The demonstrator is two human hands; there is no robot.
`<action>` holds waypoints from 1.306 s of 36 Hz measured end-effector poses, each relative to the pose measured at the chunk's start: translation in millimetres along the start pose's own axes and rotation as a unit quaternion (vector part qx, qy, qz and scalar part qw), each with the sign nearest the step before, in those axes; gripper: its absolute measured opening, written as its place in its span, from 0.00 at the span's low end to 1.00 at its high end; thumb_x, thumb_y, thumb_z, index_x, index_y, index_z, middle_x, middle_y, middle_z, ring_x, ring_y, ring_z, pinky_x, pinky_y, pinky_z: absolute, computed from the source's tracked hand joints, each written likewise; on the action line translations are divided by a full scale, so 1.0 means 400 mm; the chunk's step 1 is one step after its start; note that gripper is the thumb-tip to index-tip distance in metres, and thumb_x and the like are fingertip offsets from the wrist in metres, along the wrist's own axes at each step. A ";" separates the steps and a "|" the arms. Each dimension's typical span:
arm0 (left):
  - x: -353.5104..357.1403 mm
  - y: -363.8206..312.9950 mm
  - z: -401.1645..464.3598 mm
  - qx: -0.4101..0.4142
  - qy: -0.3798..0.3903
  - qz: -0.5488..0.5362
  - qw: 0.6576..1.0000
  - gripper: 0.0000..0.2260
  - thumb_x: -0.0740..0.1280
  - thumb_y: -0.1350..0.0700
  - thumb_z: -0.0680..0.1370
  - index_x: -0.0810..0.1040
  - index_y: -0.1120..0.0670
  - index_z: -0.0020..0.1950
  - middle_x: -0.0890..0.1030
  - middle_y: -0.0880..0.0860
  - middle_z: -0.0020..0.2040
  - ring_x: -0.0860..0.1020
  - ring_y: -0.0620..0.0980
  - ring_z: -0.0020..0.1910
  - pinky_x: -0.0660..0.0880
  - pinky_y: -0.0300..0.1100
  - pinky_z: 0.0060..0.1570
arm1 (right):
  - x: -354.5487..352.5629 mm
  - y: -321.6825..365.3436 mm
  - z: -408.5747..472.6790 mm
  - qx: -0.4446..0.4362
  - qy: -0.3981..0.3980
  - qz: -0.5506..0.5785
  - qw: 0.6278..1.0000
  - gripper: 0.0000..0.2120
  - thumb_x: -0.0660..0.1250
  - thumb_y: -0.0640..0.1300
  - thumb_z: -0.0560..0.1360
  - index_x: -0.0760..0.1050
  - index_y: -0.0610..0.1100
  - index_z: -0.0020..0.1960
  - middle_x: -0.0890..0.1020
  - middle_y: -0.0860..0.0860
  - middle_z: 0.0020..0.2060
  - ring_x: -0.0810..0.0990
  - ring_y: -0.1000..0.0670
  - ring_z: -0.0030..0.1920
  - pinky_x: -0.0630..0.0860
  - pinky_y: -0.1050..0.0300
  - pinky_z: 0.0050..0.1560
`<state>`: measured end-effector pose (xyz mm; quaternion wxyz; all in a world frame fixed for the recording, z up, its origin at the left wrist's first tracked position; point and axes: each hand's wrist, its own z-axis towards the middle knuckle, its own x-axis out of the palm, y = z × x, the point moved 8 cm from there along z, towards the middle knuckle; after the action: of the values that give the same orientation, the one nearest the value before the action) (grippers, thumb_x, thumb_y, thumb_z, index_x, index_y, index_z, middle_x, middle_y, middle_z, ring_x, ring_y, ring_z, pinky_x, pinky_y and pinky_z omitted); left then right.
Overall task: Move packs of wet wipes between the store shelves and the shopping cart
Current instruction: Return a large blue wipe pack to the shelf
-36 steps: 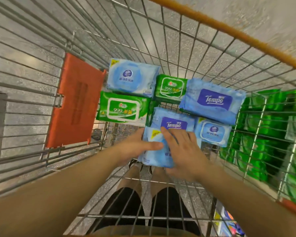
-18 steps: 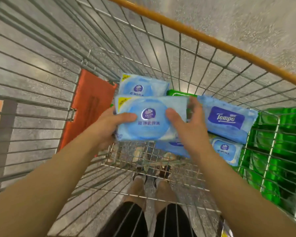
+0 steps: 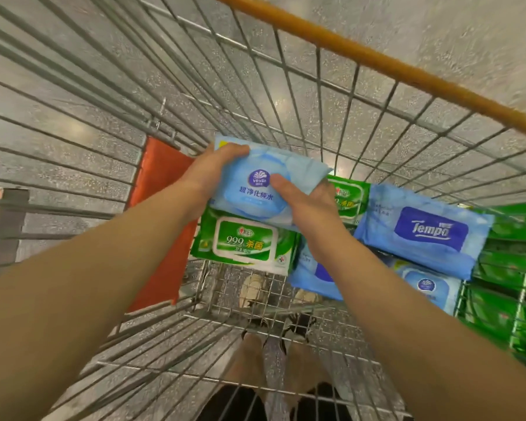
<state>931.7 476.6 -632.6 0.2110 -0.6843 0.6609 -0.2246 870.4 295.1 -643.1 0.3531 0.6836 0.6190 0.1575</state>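
I hold a light-blue Vinda wet-wipe pack point(image 3: 257, 189) above the far left of the wire shopping cart point(image 3: 331, 95). My left hand point(image 3: 213, 168) grips its left end and my right hand point(image 3: 304, 202) grips its right side with the thumb on top. Under it lies a green 999 pack point(image 3: 246, 241). A second green pack point(image 3: 351, 199) lies behind my right hand. A blue Tempo pack point(image 3: 422, 232) lies to the right, another Vinda pack point(image 3: 425, 287) is in front of it, and one more blue pack point(image 3: 310, 268) is partly hidden by my right wrist.
An orange-red child-seat flap point(image 3: 161, 220) leans on the cart's left wall. The orange rim point(image 3: 392, 68) runs across the top right. Green packs fill a store shelf point(image 3: 510, 268) outside the cart at right. My feet point(image 3: 274, 302) show through the wire floor.
Both hands lifted the Vinda pack from the near floor of the cart and carried it forward over the far-left packs. The green 999 pack has come back into sight below it.
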 end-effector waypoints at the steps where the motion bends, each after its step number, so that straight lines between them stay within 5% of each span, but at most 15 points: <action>1: 0.000 0.003 0.001 -0.003 -0.007 -0.003 1.000 0.29 0.73 0.48 0.69 0.76 0.58 0.68 0.84 0.61 0.53 0.84 0.55 0.38 0.81 0.44 0.35 | -0.005 0.001 0.010 -0.010 -0.019 -0.034 0.999 0.54 0.72 0.81 0.47 0.72 0.53 0.66 0.75 0.48 0.64 0.77 0.43 0.65 0.77 0.40 0.64; 5: 0.007 0.010 0.005 -0.017 -0.008 -0.012 1.000 0.19 0.67 0.49 0.77 0.79 0.57 0.65 0.82 0.59 0.51 0.82 0.55 0.38 0.81 0.44 0.38 | -0.017 0.003 0.027 0.006 -0.052 -0.026 0.998 0.64 0.73 0.81 0.44 0.69 0.49 0.73 0.71 0.48 0.68 0.75 0.42 0.68 0.76 0.41 0.66; 7: 0.008 0.013 0.006 -0.027 -0.005 -0.009 1.000 0.23 0.68 0.46 0.75 0.78 0.58 0.66 0.84 0.60 0.52 0.83 0.57 0.43 0.81 0.46 0.43 | -0.012 -0.003 0.028 0.024 -0.039 -0.001 0.999 0.62 0.80 0.74 0.51 0.64 0.47 0.77 0.65 0.47 0.72 0.72 0.43 0.70 0.74 0.42 0.69; 10: 0.004 0.009 0.014 -0.013 -0.005 0.002 1.000 0.34 0.71 0.43 0.66 0.76 0.59 0.68 0.83 0.62 0.59 0.83 0.59 0.48 0.81 0.53 0.49 | -0.003 -0.039 0.043 0.050 -0.010 0.127 0.991 0.64 0.82 0.73 0.45 0.68 0.50 0.75 0.71 0.47 0.71 0.77 0.44 0.67 0.77 0.40 0.65; 13: -0.013 0.015 0.030 -0.003 -0.035 0.031 0.999 0.37 0.73 0.38 0.58 0.80 0.54 0.63 0.85 0.58 0.55 0.85 0.60 0.50 0.80 0.61 0.56 | 0.000 -0.105 0.080 0.065 0.009 0.177 0.982 0.59 0.82 0.74 0.46 0.70 0.54 0.73 0.71 0.47 0.73 0.77 0.43 0.67 0.76 0.37 0.65; 16: -0.007 0.015 0.021 -0.004 -0.041 0.037 0.998 0.32 0.72 0.38 0.58 0.82 0.52 0.58 0.87 0.56 0.50 0.85 0.58 0.47 0.81 0.60 0.54 | 0.009 -0.071 0.048 0.049 0.004 0.204 0.978 0.50 0.81 0.74 0.46 0.76 0.53 0.64 0.73 0.46 0.70 0.81 0.44 0.63 0.78 0.42 0.64; 19: 0.009 0.010 0.006 -0.023 -0.023 0.035 0.999 0.28 0.72 0.40 0.61 0.83 0.53 0.56 0.86 0.57 0.51 0.85 0.60 0.50 0.79 0.58 0.57 | 0.033 -0.040 0.033 0.043 0.028 0.261 0.964 0.47 0.83 0.67 0.52 0.77 0.48 0.66 0.77 0.42 0.67 0.84 0.42 0.59 0.81 0.41 0.60; 22: 0.023 -0.018 -0.014 -0.011 0.002 0.021 1.000 0.16 0.67 0.44 0.74 0.81 0.53 0.54 0.85 0.56 0.47 0.83 0.57 0.44 0.80 0.49 0.49 | 0.034 0.011 0.006 0.040 0.051 0.285 0.956 0.40 0.81 0.59 0.61 0.76 0.43 0.68 0.83 0.41 0.61 0.86 0.41 0.55 0.83 0.42 0.55; 25: 0.025 -0.053 -0.060 0.012 0.013 0.026 0.999 0.16 0.64 0.45 0.77 0.81 0.53 0.57 0.86 0.55 0.46 0.84 0.54 0.41 0.81 0.45 0.42 | 0.012 0.061 -0.032 0.023 0.074 0.284 0.956 0.32 0.77 0.53 0.69 0.76 0.40 0.68 0.86 0.43 0.56 0.86 0.42 0.54 0.84 0.46 0.53; 30: 0.012 -0.072 -0.180 0.020 0.014 0.017 1.000 0.12 0.63 0.45 0.79 0.81 0.51 0.51 0.86 0.53 0.44 0.85 0.52 0.38 0.80 0.42 0.37 | -0.029 0.122 -0.132 0.002 0.091 0.258 0.962 0.25 0.77 0.52 0.66 0.79 0.43 0.59 0.88 0.48 0.49 0.88 0.47 0.47 0.83 0.51 0.45; 34: 0.001 -0.008 -0.245 -0.018 0.001 -0.009 1.000 0.15 0.63 0.47 0.79 0.82 0.54 0.58 0.86 0.57 0.49 0.85 0.55 0.41 0.82 0.45 0.37 | -0.048 0.091 -0.189 0.019 0.103 0.226 0.969 0.22 0.79 0.55 0.62 0.78 0.48 0.51 0.88 0.51 0.43 0.87 0.48 0.45 0.81 0.36 0.54; 37: 0.004 0.055 -0.266 -0.054 -0.002 -0.035 0.998 0.14 0.64 0.48 0.80 0.81 0.56 0.58 0.86 0.57 0.49 0.85 0.54 0.40 0.82 0.47 0.38 | -0.046 0.038 -0.200 0.058 0.106 0.211 0.970 0.24 0.82 0.53 0.63 0.79 0.45 0.54 0.88 0.49 0.46 0.87 0.46 0.46 0.83 0.39 0.53; 42: -0.001 0.099 -0.247 -0.028 0.056 -0.043 0.997 0.25 0.74 0.50 0.69 0.79 0.58 0.64 0.86 0.58 0.51 0.85 0.54 0.44 0.84 0.49 0.43 | -0.058 -0.014 -0.169 0.070 0.118 0.179 0.974 0.35 0.83 0.55 0.60 0.77 0.43 0.62 0.87 0.46 0.51 0.88 0.44 0.49 0.84 0.45 0.47; 47: -0.031 0.128 -0.227 -0.002 0.040 -0.008 0.999 0.43 0.78 0.47 0.57 0.70 0.55 0.71 0.82 0.58 0.62 0.84 0.54 0.52 0.82 0.47 0.44 | -0.069 -0.021 -0.140 0.068 0.160 0.168 0.970 0.23 0.79 0.55 0.65 0.77 0.48 0.56 0.88 0.51 0.46 0.88 0.50 0.44 0.83 0.56 0.39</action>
<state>836.6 487.8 -589.4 0.1809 -0.6803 0.6639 -0.2524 822.6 284.5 -603.6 0.1708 0.7658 0.5533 0.2795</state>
